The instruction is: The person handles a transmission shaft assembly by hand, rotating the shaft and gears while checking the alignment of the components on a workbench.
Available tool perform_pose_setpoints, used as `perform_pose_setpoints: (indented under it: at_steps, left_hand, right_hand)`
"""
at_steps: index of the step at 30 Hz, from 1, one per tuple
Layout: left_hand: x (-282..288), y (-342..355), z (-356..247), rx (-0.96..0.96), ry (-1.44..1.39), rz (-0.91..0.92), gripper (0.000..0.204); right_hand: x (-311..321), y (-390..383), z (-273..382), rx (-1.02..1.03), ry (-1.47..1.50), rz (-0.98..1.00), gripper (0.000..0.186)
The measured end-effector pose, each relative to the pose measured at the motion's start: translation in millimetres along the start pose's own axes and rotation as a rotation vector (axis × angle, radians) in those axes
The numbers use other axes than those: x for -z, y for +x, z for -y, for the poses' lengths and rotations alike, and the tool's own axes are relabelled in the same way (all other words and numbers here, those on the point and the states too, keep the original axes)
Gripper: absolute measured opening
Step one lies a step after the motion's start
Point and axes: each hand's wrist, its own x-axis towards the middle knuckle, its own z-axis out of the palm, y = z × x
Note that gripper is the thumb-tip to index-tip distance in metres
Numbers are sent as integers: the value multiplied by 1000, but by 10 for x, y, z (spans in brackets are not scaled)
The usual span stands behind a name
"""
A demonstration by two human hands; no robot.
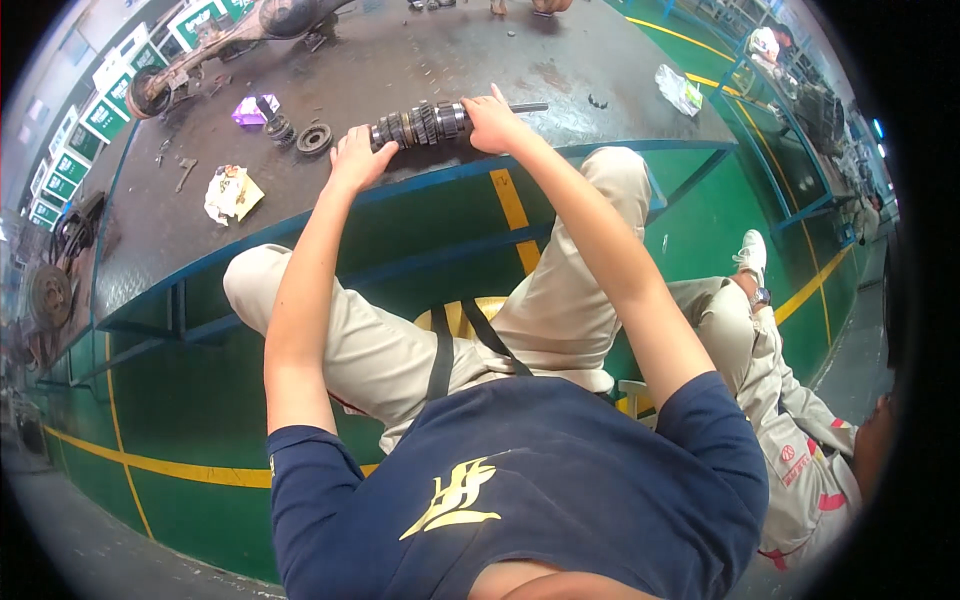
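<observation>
dark steel is what we hold: a long gear shaft stacked with toothed rings (425, 123) lies across the near edge of the grimy grey workbench top (400, 60). our right hand (492, 122) is wrapped around the shaft where the gears end and the thin bare rod sticks out to the right. our left hand (355, 157) rests at the shaft's left end, fingers curled against it; we cannot tell whether they fully close round it. just left of it lie a loose dark round gear (314, 138) and a small purple box (250, 110). further left sits a crumpled white and yellow rag (230, 193). another person in a pale uniform (790, 440) sits near our right.
</observation>
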Motion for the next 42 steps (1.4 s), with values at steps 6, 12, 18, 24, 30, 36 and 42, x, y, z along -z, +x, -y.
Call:
perform_pose_setpoints:
  at_steps: [6, 12, 18, 24, 30, 36, 42]
  left_hand:
    - [-24, 44, 57, -106, -16, -100, 76]
    - [28, -184, -117, -130, 52, -49, 85]
    - [81, -394, -116, -99, 61, -20, 92]
    - [163, -503, -172, -59, 108, 84, 101]
    - [147, -476, -306, -9, 154, 21, 99]
    - [153, -352, -334, 31, 201, 81, 100]
    - [234, -285, -261, 27, 157, 68, 97]
  right_hand:
    - [-106, -73, 58, -57, -66, -66, 68]
    - [-203, -297, 22, -96, -67, -131, 75]
    - [-125, -306, 97, -14, -33, -200, 76]
    - [-143, -275, 86, 12, 26, -201, 74]
    - [-215, -312, 19, 11, 177, -213, 70]
    - [-95, -321, 1, 78, 144, -266, 69]
    - [-49, -246, 75, 20, 48, -241, 55]
